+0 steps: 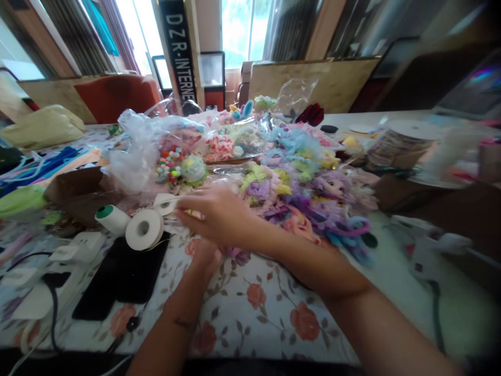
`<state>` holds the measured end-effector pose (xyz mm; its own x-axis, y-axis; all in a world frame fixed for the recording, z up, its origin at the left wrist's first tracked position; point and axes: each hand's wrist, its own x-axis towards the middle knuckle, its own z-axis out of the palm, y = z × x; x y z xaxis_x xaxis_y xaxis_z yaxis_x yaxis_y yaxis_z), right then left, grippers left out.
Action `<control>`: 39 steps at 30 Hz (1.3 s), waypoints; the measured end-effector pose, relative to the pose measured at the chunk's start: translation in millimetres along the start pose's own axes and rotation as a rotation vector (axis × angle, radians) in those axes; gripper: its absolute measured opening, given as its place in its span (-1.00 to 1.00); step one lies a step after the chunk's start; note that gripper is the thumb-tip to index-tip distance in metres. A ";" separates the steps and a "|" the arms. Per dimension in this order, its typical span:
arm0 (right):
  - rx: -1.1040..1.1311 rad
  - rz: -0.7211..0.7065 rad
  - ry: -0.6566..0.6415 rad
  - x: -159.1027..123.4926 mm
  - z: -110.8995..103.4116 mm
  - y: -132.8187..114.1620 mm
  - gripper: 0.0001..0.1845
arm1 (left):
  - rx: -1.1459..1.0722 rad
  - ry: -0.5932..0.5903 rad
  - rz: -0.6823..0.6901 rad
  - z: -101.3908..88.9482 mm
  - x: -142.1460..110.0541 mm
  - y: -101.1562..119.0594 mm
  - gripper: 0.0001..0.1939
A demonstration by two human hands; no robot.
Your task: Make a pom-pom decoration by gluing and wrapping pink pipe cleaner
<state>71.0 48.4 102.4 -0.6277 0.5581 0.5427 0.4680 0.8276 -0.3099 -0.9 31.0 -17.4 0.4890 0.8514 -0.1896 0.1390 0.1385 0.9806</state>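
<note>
My right hand (213,209) reaches across above my left and is smeared by motion. Its fingers come together in a pinch beside a small white roll (166,204); what sits between them I cannot make out. Below the right wrist is my left hand (208,255), low over the flowered tablecloth (235,313), its fingers mostly hidden. Left of the hands, a spool of thin cord (144,230) lies at the top of a black phone (121,277), next to a white thread cone (112,219) with a green end.
Pastel ribbons and trims (297,193) heap up beyond the hands, beside clear plastic bags (136,146) and colourful pompoms (170,164). A white power strip (47,292) with plugs and cables lies at left. At right are a glue gun (426,245) and a cardboard box (442,214).
</note>
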 end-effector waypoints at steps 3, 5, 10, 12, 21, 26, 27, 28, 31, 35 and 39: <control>0.073 0.395 0.217 -78.4 -27.8 35.8 -0.76 | -0.264 0.197 0.041 0.7 -7.1 1.7 -0.78; 0.147 0.547 0.249 -115.8 -30.8 47.2 -0.82 | -0.618 0.265 0.006 3.4 -12.3 4.8 -0.80; 0.451 0.688 0.224 -151.3 -4.6 35.6 -0.75 | -0.841 0.185 0.008 13.3 -18.6 13.7 -0.74; 0.526 0.703 0.226 -151.6 6.4 29.6 -0.67 | -0.812 0.150 0.034 14.7 -19.5 15.4 -0.74; 0.707 0.796 0.347 -165.5 11.9 28.1 -0.75 | -0.675 0.123 0.085 19.5 -19.9 8.1 -0.75; 0.663 0.814 0.314 -168.2 7.7 27.7 -0.76 | -0.650 0.157 0.065 22.3 -19.2 2.5 -0.72; 0.661 0.820 0.311 -168.1 7.1 27.7 -0.76 | -0.643 0.158 0.062 22.5 -19.2 2.1 -0.72; 0.661 0.827 0.315 -168.0 6.6 27.7 -0.76 | -0.631 0.156 0.060 22.6 -19.3 2.1 -0.72; 0.631 0.841 0.318 -169.0 5.9 28.8 -0.78 | -0.586 0.152 0.057 23.6 -19.3 3.2 -0.74; 0.527 0.826 0.305 -171.6 5.6 30.6 -0.81 | -0.527 0.172 0.090 26.5 -19.3 4.0 -0.78; 0.385 0.741 0.328 -172.6 5.5 30.2 -0.84 | -0.465 0.206 0.123 28.0 -19.8 1.3 -0.77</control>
<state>190.0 -22.6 -4.9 -0.0104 0.9608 0.2772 0.4041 0.2576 -0.8777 13.7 0.2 -13.8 0.2912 0.9510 -0.1039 -0.3284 0.2014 0.9228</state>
